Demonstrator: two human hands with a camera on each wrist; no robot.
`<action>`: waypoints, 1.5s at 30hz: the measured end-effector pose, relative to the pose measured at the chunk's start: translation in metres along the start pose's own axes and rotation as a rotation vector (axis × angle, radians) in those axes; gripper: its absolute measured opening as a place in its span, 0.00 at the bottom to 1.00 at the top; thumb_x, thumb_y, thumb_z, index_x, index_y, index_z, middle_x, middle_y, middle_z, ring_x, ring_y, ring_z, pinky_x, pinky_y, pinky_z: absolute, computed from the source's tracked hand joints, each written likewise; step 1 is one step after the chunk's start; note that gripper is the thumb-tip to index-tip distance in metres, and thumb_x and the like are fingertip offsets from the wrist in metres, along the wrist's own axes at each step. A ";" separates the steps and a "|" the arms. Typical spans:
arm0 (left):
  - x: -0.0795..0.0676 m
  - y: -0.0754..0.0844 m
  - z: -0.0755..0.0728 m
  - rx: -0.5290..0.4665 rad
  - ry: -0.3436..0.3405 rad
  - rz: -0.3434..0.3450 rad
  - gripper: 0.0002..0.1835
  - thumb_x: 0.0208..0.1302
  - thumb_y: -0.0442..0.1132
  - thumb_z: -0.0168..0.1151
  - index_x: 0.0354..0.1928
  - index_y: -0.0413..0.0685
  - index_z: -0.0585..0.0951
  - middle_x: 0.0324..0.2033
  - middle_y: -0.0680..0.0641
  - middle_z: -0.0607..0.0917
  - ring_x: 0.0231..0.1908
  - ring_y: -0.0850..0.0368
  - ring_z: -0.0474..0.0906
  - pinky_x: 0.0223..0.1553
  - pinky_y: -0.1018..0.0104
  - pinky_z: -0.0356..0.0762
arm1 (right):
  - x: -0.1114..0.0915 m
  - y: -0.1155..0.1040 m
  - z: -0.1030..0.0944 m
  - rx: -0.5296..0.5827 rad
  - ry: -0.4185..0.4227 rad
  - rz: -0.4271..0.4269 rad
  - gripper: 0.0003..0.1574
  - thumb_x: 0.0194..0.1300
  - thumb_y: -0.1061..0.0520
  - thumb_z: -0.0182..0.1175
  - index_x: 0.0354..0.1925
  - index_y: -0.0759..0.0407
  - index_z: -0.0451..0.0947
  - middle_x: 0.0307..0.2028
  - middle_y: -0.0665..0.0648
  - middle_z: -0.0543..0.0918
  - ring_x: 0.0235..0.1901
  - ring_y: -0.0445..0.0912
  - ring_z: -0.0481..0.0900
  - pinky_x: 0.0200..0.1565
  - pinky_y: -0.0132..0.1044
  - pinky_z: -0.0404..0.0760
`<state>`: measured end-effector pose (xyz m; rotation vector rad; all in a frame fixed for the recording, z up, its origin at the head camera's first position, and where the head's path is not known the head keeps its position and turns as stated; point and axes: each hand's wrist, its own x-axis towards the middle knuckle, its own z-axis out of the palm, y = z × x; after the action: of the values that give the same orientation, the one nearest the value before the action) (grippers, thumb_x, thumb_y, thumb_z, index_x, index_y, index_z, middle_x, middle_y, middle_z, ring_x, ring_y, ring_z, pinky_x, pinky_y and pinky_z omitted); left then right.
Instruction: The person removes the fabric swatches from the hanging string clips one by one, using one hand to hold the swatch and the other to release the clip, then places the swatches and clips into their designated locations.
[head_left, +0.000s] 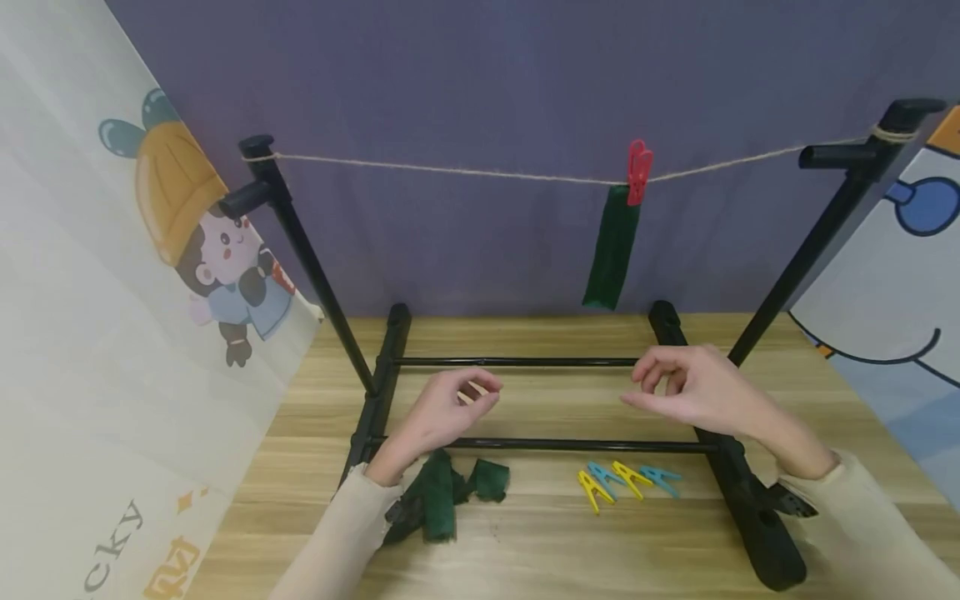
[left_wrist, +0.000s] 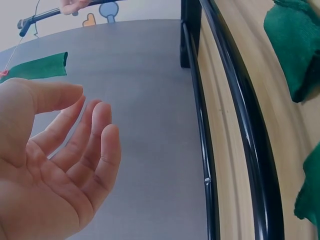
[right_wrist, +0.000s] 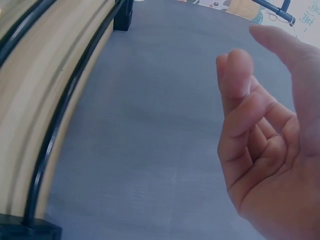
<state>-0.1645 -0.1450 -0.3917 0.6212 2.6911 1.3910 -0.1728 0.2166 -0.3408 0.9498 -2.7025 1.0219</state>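
In the head view my left hand [head_left: 455, 406] hovers over the rack's base, its fingers loosely bent around nothing. Opposite it, my right hand [head_left: 693, 387] is held above the right foot of the rack, also holding nothing, with relaxed, bent fingers. A green cloth strip [head_left: 613, 248] hangs from the twine [head_left: 450, 172], held by a red clothespin [head_left: 639, 172]. Several green cloth pieces [head_left: 439, 500] lie in a heap below my left wrist. To their right, yellow clothespins [head_left: 595, 490] and blue clothespins [head_left: 660, 479] lie on the wooden table [head_left: 540, 558].
A black rack frame stands on the table, with a left post [head_left: 315, 258], a right post [head_left: 795, 258] and a front crossbar [head_left: 555, 445] between its feet. Behind it rises a grey-purple backdrop [head_left: 465, 83]. Cartoon-printed sheeting [head_left: 67, 275] borders the left side.
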 end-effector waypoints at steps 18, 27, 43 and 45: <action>0.016 0.015 0.009 -0.017 0.040 0.081 0.07 0.67 0.50 0.59 0.45 0.69 0.81 0.41 0.63 0.83 0.38 0.64 0.78 0.32 0.63 0.78 | 0.018 -0.023 -0.028 -0.076 0.085 -0.116 0.10 0.55 0.52 0.72 0.32 0.41 0.78 0.24 0.38 0.80 0.14 0.33 0.73 0.18 0.28 0.72; 0.029 0.024 0.008 -0.051 0.053 0.113 0.08 0.68 0.47 0.59 0.47 0.64 0.81 0.42 0.58 0.84 0.38 0.63 0.79 0.34 0.63 0.78 | 0.029 -0.032 -0.042 -0.131 0.096 -0.111 0.10 0.55 0.50 0.71 0.33 0.41 0.79 0.24 0.37 0.80 0.15 0.32 0.75 0.21 0.29 0.74; 0.056 0.039 0.008 -0.116 0.147 0.121 0.09 0.66 0.47 0.60 0.47 0.61 0.81 0.46 0.54 0.83 0.37 0.60 0.80 0.31 0.62 0.80 | 0.042 -0.044 -0.062 -0.268 0.173 -0.112 0.13 0.54 0.48 0.72 0.38 0.40 0.80 0.19 0.35 0.79 0.09 0.30 0.68 0.13 0.29 0.63; 0.059 0.041 0.008 -0.133 0.155 0.121 0.09 0.66 0.46 0.61 0.47 0.60 0.82 0.46 0.54 0.83 0.37 0.59 0.80 0.30 0.62 0.80 | 0.043 -0.044 -0.064 -0.285 0.199 -0.123 0.14 0.53 0.49 0.73 0.39 0.40 0.80 0.13 0.34 0.75 0.08 0.31 0.66 0.12 0.29 0.60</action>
<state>-0.2034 -0.0954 -0.3555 0.7023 2.6853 1.6998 -0.1895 0.2086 -0.2540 0.8946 -2.5020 0.6474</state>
